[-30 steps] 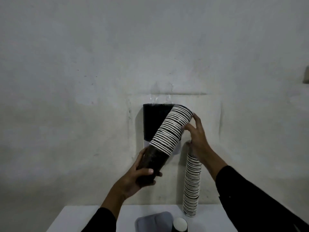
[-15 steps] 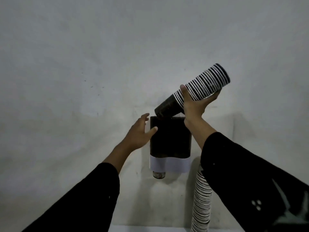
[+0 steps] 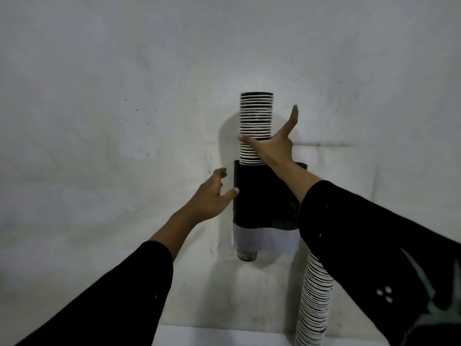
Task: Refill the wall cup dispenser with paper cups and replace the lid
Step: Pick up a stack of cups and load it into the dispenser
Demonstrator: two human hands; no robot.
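Observation:
A black wall dispenser (image 3: 262, 196) with a white lower band hangs on the wall. A stack of black-and-white paper cups (image 3: 255, 113) stands upright in its open top, with more than half sticking out above the rim. My right hand (image 3: 272, 146) is spread in front of the stack, thumb laid across its front and index finger pointing up. My left hand (image 3: 209, 196) is open beside the dispenser, its thumb touching the left wall. One cup bottom (image 3: 247, 255) pokes out below the dispenser. The lid is not in view.
A second tall stack of cups (image 3: 314, 303) stands on the white table (image 3: 212, 337) to the right of the dispenser, partly behind my right sleeve. The grey wall (image 3: 124, 96) fills the rest of the view.
My right hand swung the tilted stack upright and lowered it into the dispenser's top, then loosened its grip. My left hand moved in against the dispenser's left side.

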